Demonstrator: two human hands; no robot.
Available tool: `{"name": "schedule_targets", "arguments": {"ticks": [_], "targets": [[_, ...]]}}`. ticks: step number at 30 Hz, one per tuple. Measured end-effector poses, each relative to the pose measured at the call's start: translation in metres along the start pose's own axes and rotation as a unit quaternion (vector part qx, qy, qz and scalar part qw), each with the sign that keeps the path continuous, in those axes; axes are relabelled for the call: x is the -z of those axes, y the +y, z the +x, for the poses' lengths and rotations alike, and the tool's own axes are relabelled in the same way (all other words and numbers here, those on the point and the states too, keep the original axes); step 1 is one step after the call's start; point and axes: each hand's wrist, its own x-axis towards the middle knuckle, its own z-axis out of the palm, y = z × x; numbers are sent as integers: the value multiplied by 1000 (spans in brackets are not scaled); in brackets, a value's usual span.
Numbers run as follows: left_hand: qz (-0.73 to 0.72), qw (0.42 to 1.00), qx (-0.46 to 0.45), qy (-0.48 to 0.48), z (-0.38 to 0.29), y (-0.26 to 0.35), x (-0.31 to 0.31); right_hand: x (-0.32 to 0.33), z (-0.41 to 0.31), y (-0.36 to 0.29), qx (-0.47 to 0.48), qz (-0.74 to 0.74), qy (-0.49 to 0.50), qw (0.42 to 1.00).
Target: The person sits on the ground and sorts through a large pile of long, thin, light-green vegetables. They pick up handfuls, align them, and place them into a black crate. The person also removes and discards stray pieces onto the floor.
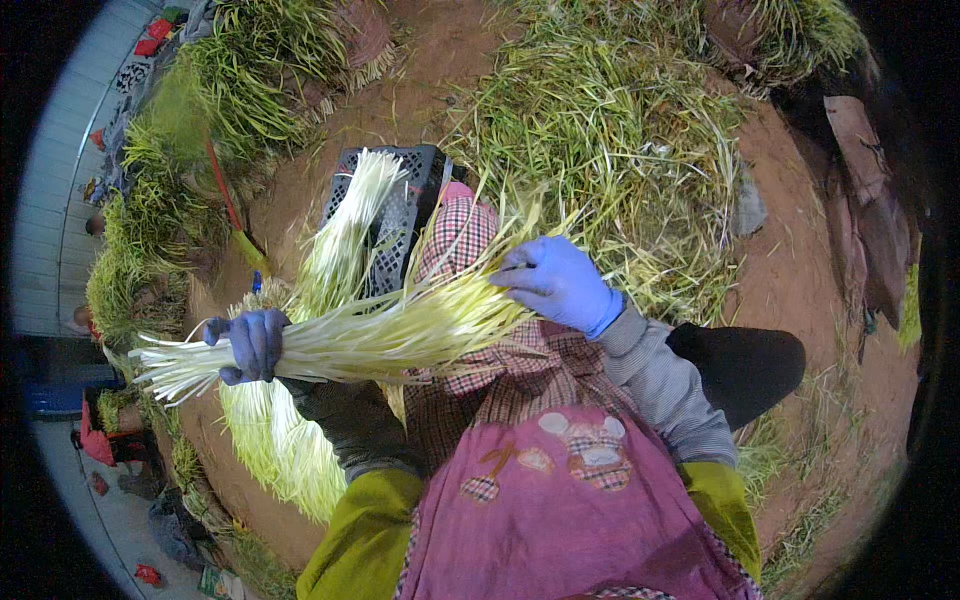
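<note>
My left hand [253, 345], in a blue glove, is closed around the white stalk end of a bundle of blanched chive-like greens [375, 341]. The bundle lies level across my lap, its yellow leaves fanning to the right. There my right hand [559, 285], also gloved, has its fingers bent onto the leaf ends, apparently pinching some. Just beyond, a second bundle [352, 225] leans on a black plastic crate [397, 244], white ends up. Below my left forearm lies a pile of trimmed greens [281, 442], partly hidden by the sleeve.
A heap of loose leaves [607, 150] covers the brown floor ahead to the right. Tall stacks of uncut greens [247, 82] line the left. A red-and-yellow handle [229, 195] stands near them. Farther left, a person in red [97, 431] is partly visible.
</note>
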Motion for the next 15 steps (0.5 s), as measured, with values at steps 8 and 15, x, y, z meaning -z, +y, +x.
{"name": "schedule_targets", "arguments": {"ticks": [8,15], "targets": [[16,1000,-1,7,7,-3,-8,-16,-6,-18,-86,33,-34,995],[-48,993,50,-96,26,-8,-12,12,-15,-71,-131,557,83,816]]}}
